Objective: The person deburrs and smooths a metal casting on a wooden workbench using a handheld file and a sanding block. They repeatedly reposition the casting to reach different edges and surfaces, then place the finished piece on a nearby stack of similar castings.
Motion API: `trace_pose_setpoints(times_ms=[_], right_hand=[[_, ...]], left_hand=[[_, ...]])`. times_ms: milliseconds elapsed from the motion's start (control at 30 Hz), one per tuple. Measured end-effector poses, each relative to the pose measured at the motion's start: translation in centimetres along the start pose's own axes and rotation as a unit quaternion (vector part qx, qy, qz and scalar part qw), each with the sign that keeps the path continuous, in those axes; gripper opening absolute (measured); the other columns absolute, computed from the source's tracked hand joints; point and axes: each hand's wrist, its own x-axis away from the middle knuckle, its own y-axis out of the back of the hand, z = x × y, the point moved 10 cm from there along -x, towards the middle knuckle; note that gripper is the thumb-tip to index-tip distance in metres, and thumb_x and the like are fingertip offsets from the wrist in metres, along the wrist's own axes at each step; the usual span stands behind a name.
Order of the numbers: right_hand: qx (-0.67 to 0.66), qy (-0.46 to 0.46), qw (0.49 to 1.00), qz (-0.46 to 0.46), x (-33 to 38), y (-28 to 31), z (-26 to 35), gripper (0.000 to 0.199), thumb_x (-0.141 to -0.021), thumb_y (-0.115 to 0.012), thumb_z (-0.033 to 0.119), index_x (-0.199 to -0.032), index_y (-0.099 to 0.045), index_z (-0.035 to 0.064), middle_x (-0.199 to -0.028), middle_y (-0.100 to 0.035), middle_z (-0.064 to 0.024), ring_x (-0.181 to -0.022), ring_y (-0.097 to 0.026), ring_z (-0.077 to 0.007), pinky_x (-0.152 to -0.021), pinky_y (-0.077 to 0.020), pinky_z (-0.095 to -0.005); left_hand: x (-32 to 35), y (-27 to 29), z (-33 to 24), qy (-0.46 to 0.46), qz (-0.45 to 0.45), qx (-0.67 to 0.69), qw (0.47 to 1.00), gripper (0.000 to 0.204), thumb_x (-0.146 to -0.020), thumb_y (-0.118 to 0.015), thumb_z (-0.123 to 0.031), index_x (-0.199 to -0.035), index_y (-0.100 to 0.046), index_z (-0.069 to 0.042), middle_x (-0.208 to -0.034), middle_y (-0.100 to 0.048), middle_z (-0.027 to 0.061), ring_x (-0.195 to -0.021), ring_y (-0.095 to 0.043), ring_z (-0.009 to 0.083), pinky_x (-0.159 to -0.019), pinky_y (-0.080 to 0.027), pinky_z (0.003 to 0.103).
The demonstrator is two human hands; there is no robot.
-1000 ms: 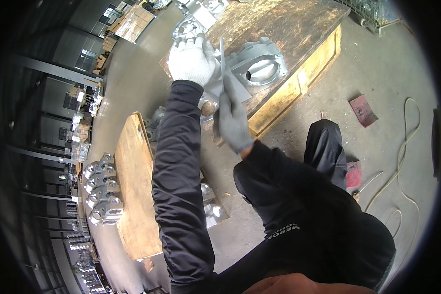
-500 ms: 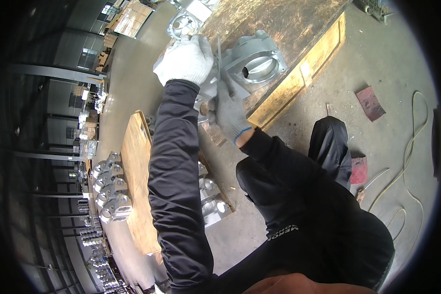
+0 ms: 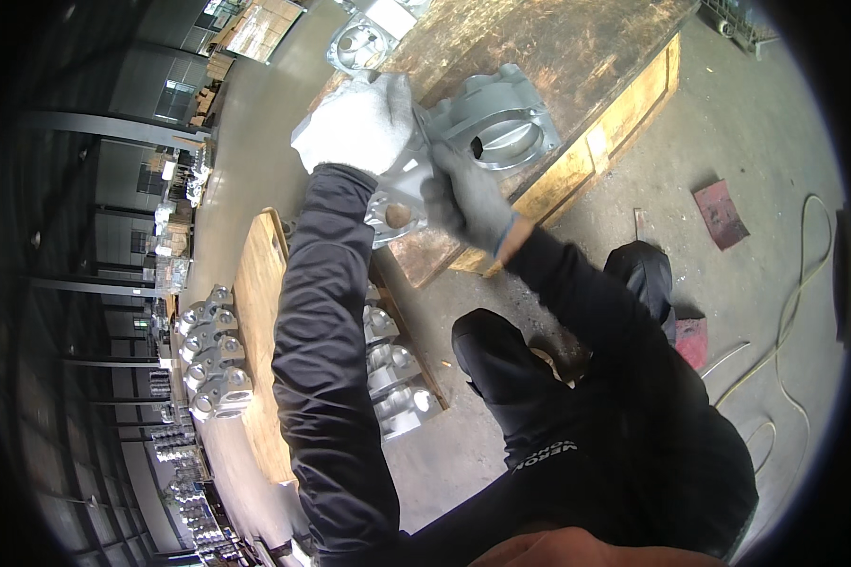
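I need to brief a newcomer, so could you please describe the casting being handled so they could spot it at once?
On the wooden pallet, both gloved hands grip a grey casting. Unlike the other castings nearby, it has one large round bore facing up.

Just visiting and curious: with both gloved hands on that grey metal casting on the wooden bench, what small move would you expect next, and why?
Probably a slight turn or steadying of the casting. The left hand presses its near end while the right hand grips lower down, and part of it overhangs the wooden bench edge.
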Motion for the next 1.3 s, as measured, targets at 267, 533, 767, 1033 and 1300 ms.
trace_pose_setpoints(times_ms=[267,533,767,1033,1300], right_hand=[[0.112,-0.003,0.993,0.040,-0.5,-0.8,3.2,0.020,-0.107,-0.053,0.032,-0.101,-0.058,0.0133,-0.066,-0.053,0.0013,-0.046,-0.045,-0.0099,-0.040,-0.0350,-0.0247],[0.264,-0.056,0.962,0.047,-2.0,-0.1,5.8,0.033,-0.107,-0.054,0.040,-0.097,-0.062,0.0092,-0.064,-0.052,0.0012,-0.044,-0.044,-0.0093,-0.038,-0.0326,-0.0251],[0.388,0.015,0.916,0.104,-4.3,-2.0,9.9,0.033,-0.110,-0.050,0.034,-0.129,-0.057,0.0072,-0.087,-0.067,-0.0022,-0.048,-0.042,-0.0014,-0.039,-0.0314,-0.0173],[0.561,0.031,0.812,0.159,-3.2,-5.4,13.3,0.057,-0.109,-0.053,0.035,-0.157,-0.044,0.0067,-0.085,-0.062,0.0034,-0.054,-0.042,0.0003,-0.044,-0.0348,-0.0155],[0.670,0.097,0.710,0.193,-0.8,-9.4,13.1,0.053,-0.111,-0.045,0.029,-0.160,-0.039,0.0105,-0.092,-0.067,-0.0032,-0.061,-0.059,-0.0029,-0.051,-0.0500,-0.0187]], left_hand=[[1.0,2.0,-0.3,-0.033,-0.100,0.050,0.993,0.031,-0.107,-0.048,-0.022,-0.124,-0.071,-0.008,-0.119,-0.073,0.0148,-0.108,-0.072,0.0301,-0.094,-0.056,0.041],[2.6,5.3,1.8,-0.082,-0.292,0.337,0.891,0.031,-0.108,-0.048,-0.019,-0.131,-0.067,-0.010,-0.125,-0.070,0.0150,-0.120,-0.069,0.0265,-0.101,-0.052,0.033],[4.2,6.4,3.1,-0.060,-0.377,0.393,0.837,0.037,-0.110,-0.045,-0.024,-0.136,-0.064,-0.005,-0.138,-0.064,0.0151,-0.129,-0.062,0.0279,-0.110,-0.046,0.036],[4.5,6.5,4.0,-0.052,-0.402,0.365,0.838,0.040,-0.108,-0.047,-0.020,-0.142,-0.058,-0.004,-0.141,-0.062,0.0171,-0.135,-0.057,0.0317,-0.114,-0.042,0.039],[4.3,4.8,4.8,-0.016,-0.349,0.451,0.821,0.041,-0.108,-0.044,-0.015,-0.145,-0.055,-0.002,-0.141,-0.062,0.0131,-0.128,-0.059,0.0242,-0.111,-0.042,0.033]])
